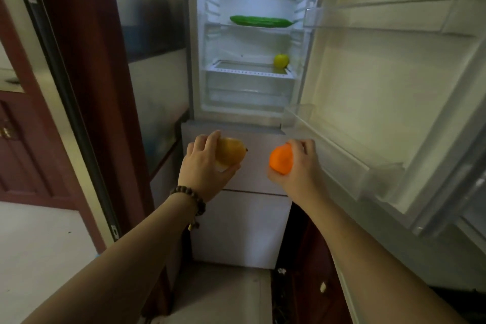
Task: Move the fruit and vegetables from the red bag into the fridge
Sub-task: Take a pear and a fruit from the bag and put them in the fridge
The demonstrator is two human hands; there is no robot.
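Fingers of the left hand (203,163) curl round a yellow-brown, pear-shaped fruit (231,151), the thumb pressed along its underside and the other fingers wrapped over its near side; the small stem end points right, clear of the hand. A dark wooden bead bracelet (193,198) circles that wrist. The right hand (299,166) grips a bright orange round fruit (281,162), fingers bent over its top and the thumb underneath, so that the left face of the fruit shows. Both hands are held out side by side, apart from one another, in front of the closed pale lower drawers (244,226) of the tall white fridge (194,66).

Above them the upper compartment stands lit, with its door (394,87) swung wide to the right, showing clear plastic door bins (389,16). A long green cucumber (260,21) lies crosswise on a glass shelf (221,24) in the middle of the compartment. One shelf lower, a yellow-green apple (281,61) sits at the right rear, just above the clear crisper drawer (249,84). A dark red wooden door frame (86,87) runs down the left side beside the fridge. The red bag is out of view.
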